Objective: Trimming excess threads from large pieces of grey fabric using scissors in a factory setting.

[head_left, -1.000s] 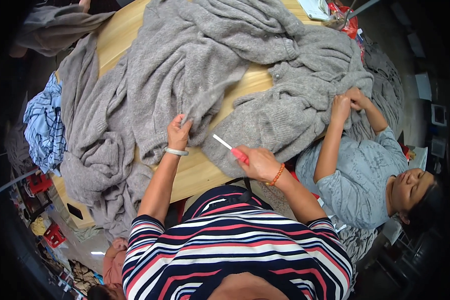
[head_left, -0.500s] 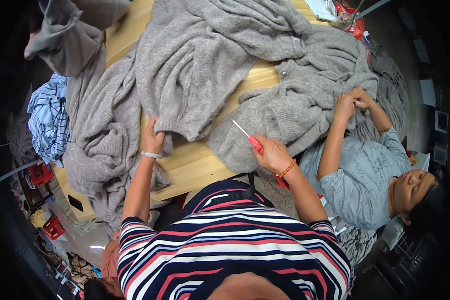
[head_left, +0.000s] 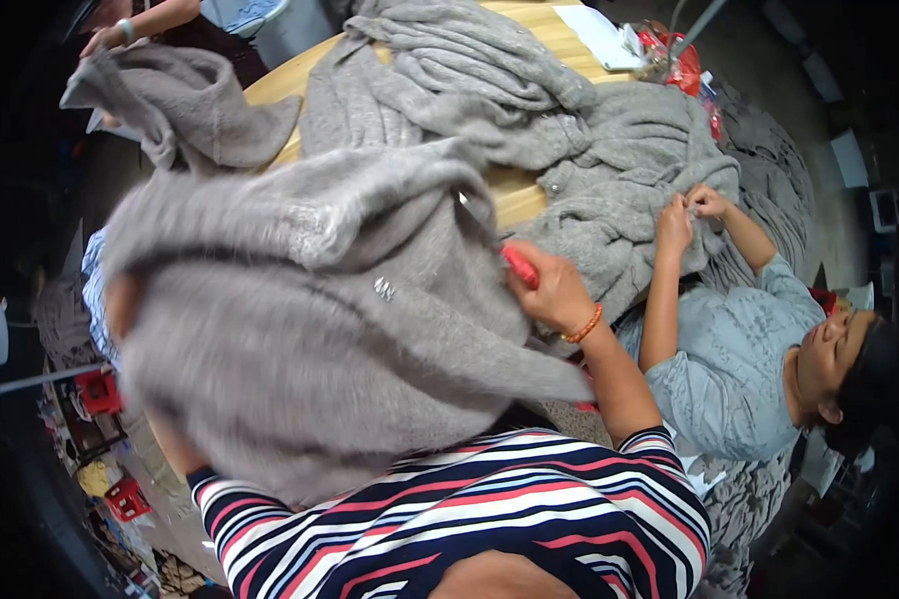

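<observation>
Grey knit sweater [head_left: 300, 319], by far the biggest thing near the hands, spreads in a broad, blurred sheet before the person's chest, from the left hand across to the right. Its lower edge overlaps the striped shirt [head_left: 489, 489], and its right corner flares out below the right wrist. It hides the near edge of the wooden table [head_left: 517, 200]. Bare wood shows as a small gap between the sweater and the knitwear on the right, as a strip along the curved far-left edge, and again toward the far right.

More grey knitwear [head_left: 609, 235] is heaped over the table's far and right portions, reaching close to the right hand and leaving little free space there. At the right, a co-worker in a grey top [head_left: 719, 349] pinches part of this heap with both hands. Beyond the far-left edge, another person holds up a grey knit piece [head_left: 185, 110].

The right hand [head_left: 564, 295] has its fingers curled around a red-handled tool [head_left: 519, 264], whose front end meets the sweater's right side. The left hand [head_left: 122, 307], at the sweater's left edge, is blurred and partly covered; how its fingers are set cannot be told. Smallest is the orange bead bracelet [head_left: 585, 326] on the right wrist.
</observation>
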The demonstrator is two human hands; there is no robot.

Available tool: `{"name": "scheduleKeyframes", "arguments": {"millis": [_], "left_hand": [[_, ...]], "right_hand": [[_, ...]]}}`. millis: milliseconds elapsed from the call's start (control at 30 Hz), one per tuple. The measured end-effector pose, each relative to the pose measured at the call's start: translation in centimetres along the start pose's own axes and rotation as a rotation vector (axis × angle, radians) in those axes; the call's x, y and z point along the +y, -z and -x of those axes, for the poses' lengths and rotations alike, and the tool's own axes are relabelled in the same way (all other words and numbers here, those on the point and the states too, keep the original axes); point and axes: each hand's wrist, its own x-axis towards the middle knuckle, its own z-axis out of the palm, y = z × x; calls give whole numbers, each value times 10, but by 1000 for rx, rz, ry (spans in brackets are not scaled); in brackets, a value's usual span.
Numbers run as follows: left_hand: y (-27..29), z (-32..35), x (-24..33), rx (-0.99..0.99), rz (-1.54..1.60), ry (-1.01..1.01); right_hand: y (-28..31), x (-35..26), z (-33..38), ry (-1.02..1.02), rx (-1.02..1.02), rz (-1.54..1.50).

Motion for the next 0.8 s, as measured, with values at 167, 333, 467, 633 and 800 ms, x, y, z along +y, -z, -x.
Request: {"name": "scheduleKeyframes", "arguments": {"millis": [167, 333, 467, 633, 800], "left_hand": [[-102, 31, -91, 136, -195, 5], [-250, 93, -100, -78, 870, 582], [-314, 80, -25, 80, 1002, 703], [-362, 33, 4, 750, 280, 347], [-376, 46, -30, 370, 704, 482]], "right_hand": [[-9, 37, -23, -192, 7, 141], [-34, 72, 8, -183, -163, 137], [-47, 57, 13, -168, -320, 173], [-42, 30, 5, -81, -385, 191], [-30, 9, -2, -22, -505, 247]]}}
